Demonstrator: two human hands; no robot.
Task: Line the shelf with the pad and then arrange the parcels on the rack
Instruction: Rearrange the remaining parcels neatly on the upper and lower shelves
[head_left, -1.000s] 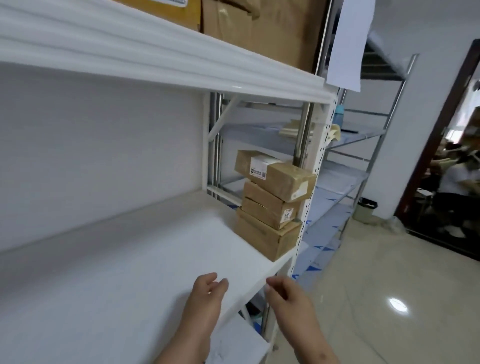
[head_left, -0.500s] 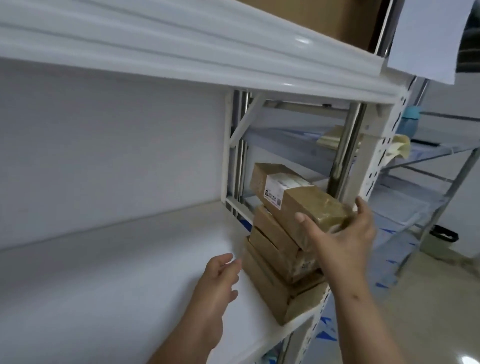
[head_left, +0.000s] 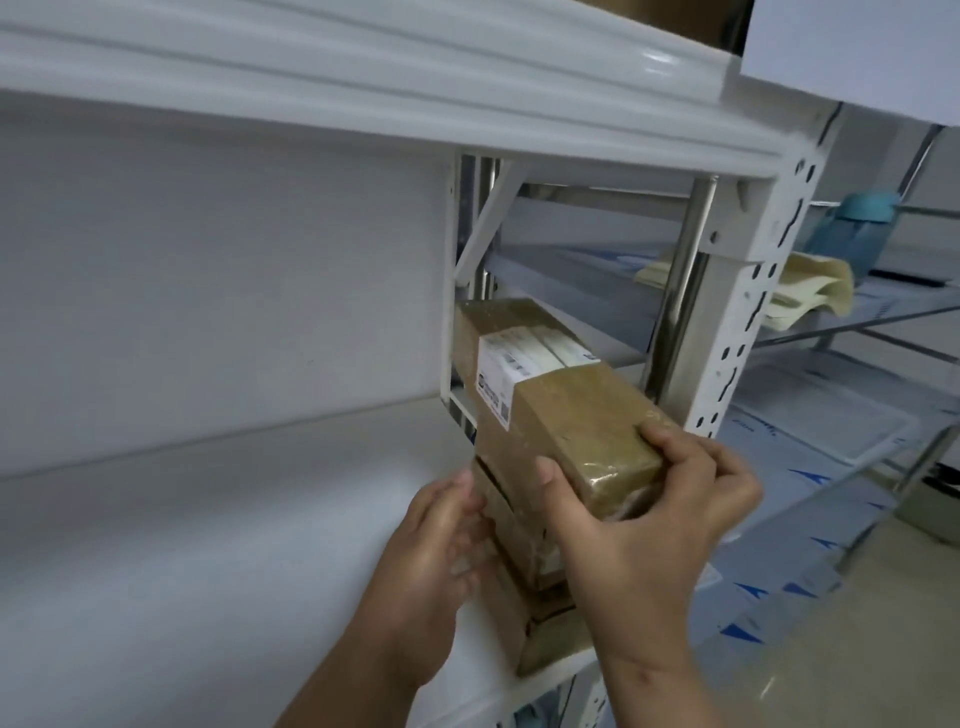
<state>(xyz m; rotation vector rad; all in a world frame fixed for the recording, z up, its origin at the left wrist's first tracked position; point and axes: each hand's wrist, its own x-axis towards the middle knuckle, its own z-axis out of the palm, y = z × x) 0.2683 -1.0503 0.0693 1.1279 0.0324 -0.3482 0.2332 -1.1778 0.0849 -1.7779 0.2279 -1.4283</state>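
1. Since half a second ago the right hand (head_left: 644, 525) has closed round the near end of the top parcel (head_left: 556, 410), which it was only reaching for then; the left hand (head_left: 441, 551) has come forward from the shelf to the side of the stack.
2. Right hand: thumb on the left face of the top parcel, fingers curled over its right edge – a firm grip on the near end.
3. Left hand: fingers fairly straight and laid against the left side of the lower parcels (head_left: 511, 597); it grips nothing that I can see.
4. Top parcel: brown, wrapped in clear tape, with a white label (head_left: 511, 371) across its far half. It lies on the stack, its near end jutting out past the boxes beneath.
5. Stack: at the right end of the shelf (head_left: 218, 519), just left of the white slotted post (head_left: 748, 322).
6. White pad (head_left: 156, 571): covers the shelf from the stack leftward.
7. Beyond the post, on another rack – a folded yellow cloth (head_left: 810, 283) and a blue container (head_left: 852, 223).
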